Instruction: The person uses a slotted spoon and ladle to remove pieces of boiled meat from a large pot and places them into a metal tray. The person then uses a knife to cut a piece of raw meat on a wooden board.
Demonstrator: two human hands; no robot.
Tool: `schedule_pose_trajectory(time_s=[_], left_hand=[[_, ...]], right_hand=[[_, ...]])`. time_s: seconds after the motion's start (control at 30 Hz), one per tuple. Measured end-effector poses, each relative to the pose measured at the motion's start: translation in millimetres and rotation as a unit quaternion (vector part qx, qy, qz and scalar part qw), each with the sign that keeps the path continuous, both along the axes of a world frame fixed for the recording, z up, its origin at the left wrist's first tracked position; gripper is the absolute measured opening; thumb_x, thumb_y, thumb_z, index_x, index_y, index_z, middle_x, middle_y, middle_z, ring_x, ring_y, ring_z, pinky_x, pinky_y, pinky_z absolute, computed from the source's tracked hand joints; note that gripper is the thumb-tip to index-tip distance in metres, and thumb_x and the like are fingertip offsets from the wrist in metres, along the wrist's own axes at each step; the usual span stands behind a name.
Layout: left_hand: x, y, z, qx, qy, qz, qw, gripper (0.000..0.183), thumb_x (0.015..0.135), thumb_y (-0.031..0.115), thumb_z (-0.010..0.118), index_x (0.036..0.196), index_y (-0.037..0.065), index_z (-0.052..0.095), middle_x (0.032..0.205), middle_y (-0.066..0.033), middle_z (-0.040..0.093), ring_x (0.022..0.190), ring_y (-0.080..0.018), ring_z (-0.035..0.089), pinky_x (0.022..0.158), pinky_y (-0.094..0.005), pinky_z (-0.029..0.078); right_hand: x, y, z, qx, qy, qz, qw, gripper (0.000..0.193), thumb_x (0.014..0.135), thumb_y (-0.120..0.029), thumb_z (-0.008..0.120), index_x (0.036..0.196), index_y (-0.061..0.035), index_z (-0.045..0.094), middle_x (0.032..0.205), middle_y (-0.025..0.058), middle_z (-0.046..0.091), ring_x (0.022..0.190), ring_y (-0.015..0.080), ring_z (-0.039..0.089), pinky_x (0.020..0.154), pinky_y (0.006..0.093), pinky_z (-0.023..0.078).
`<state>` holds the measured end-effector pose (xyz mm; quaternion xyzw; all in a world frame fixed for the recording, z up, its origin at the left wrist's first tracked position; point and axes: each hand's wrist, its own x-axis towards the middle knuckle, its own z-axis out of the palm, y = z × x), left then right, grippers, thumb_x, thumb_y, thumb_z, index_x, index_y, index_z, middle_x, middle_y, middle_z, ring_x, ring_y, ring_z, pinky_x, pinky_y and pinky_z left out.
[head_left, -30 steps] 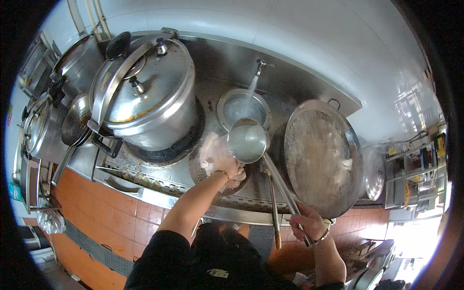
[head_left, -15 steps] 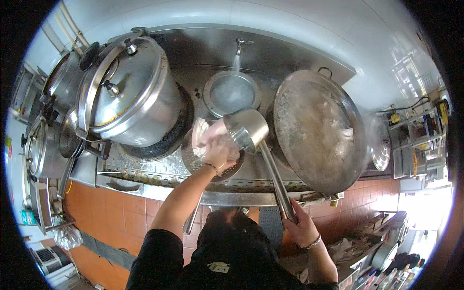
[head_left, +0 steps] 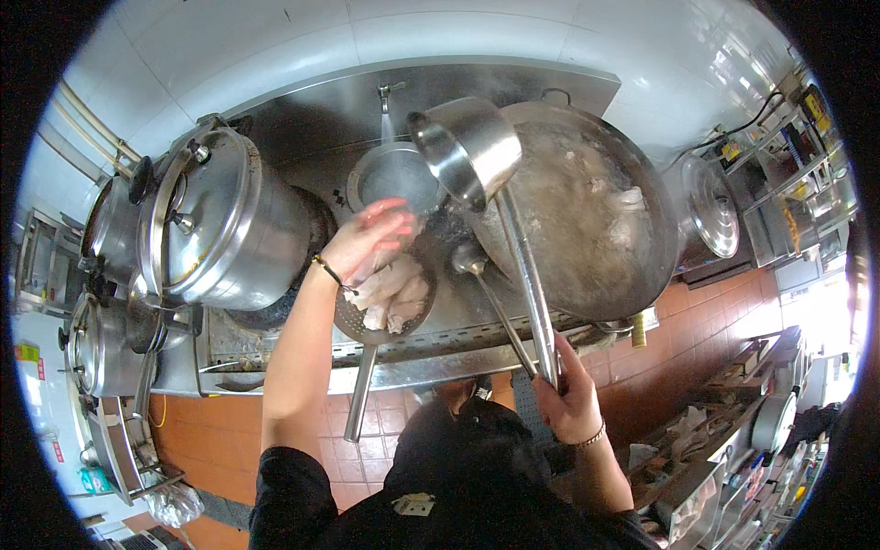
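- The pale meat pieces (head_left: pixel 396 291) lie heaped in the perforated strainer (head_left: pixel 354 327), near the stove top's (head_left: pixel 449 302) front edge, mid-length; the strainer's handle juts out past that edge.
- The left hand (head_left: pixel 371 236) is just above the heap, fingers spread and released, holding nothing; whether its heel brushes the meat I cannot tell. Slightly cupped fingers would likely steady loose pieces better than flat ones.
- The right hand (head_left: pixel 570 401) has its fingers wrapped around the handle end of the steel dipper (head_left: pixel 481 147), beyond the front edge. The dipper's bowl tilts with its mouth toward the lower left; its contents are hidden. With the weight so far out, a firm wrist and slow tilt seem wise.
- Toward the back edge, the tap (head_left: pixel 386 93) runs into a round basin (head_left: pixel 356 176).
- At the right end, the wok (head_left: pixel 667 229) holds cloudy liquid, probably hot; best keep bare skin clear of its rim.
- 1 smaller ladle (head_left: pixel 471 261) rests between strainer and wok.
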<state>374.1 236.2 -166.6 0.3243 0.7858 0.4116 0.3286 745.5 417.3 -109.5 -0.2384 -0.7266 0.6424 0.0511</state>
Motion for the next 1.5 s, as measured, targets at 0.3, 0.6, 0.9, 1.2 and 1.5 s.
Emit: schedule_pose_trajectory(time_s=[0.3, 0.6, 0.9, 1.2, 1.5], left_hand=[[93.1, -55.5, -82.9, -0.207, 0.210, 0.128, 0.947, 0.069, 0.089, 0.046, 0.063, 0.140, 0.003, 0.046, 0.132, -0.0261, 0.057, 0.118, -0.0394, 0.059, 0.097, -0.0455, 0.049], [220.3, -145.8, -157.0, -0.456, 0.086, 0.163, 0.871, 0.062, 0.083, 0.041, 0.070, 0.127, 0.002, 0.051, 0.114, -0.0262, 0.066, 0.109, -0.0436, 0.062, 0.094, -0.0505, 0.049], [238.1, -144.6, -159.6, -0.402, 0.105, 0.185, 0.891, 0.039, 0.082, 0.027, 0.072, 0.107, 0.003, 0.054, 0.098, -0.0246, 0.069, 0.093, -0.0430, 0.067, 0.081, -0.0493, 0.053], [241.4, -136.2, -150.2, -0.407, 0.128, 0.193, 0.884, 0.037, 0.080, 0.023, 0.069, 0.107, 0.002, 0.055, 0.096, -0.0241, 0.069, 0.093, -0.0404, 0.068, 0.079, -0.0486, 0.053], [240.4, -134.6, -151.0, -0.397, 0.082, 0.184, 0.895, 0.033, 0.084, 0.024, 0.069, 0.104, 0.002, 0.054, 0.086, -0.0174, 0.067, 0.079, -0.0297, 0.068, 0.066, -0.0429, 0.053]], right_hand=[[43.7, 86.9, -12.3, 0.037, 0.025, -0.013, 0.999, 0.064, 0.089, 0.001, 0.059, 0.147, 0.0055, 0.033, 0.097, 0.0076, 0.061, 0.083, 0.0096, 0.053, 0.078, 0.0244, 0.047], [114.4, 152.6, -25.2, -0.051, 0.005, -0.086, 0.995, 0.065, 0.089, 0.003, 0.057, 0.149, 0.0034, 0.031, 0.106, 0.0091, 0.060, 0.090, 0.0122, 0.056, 0.083, 0.0262, 0.047], [163.3, 163.7, -24.4, 0.032, 0.028, -0.144, 0.989, 0.069, 0.088, 0.004, 0.060, 0.150, -0.0003, 0.031, 0.089, 0.0017, 0.060, 0.072, 0.0081, 0.052, 0.066, 0.0247, 0.046], [167.8, 174.3, -19.7, 0.016, 0.048, -0.152, 0.987, 0.068, 0.089, 0.002, 0.059, 0.151, -0.0002, 0.030, 0.089, 0.0008, 0.060, 0.074, 0.0065, 0.052, 0.066, 0.0241, 0.047], [140.0, 176.4, -25.0, 0.007, 0.064, -0.084, 0.994, 0.065, 0.090, 0.000, 0.060, 0.149, 0.0018, 0.033, 0.096, 0.0039, 0.060, 0.082, 0.0098, 0.056, 0.074, 0.0262, 0.048]])
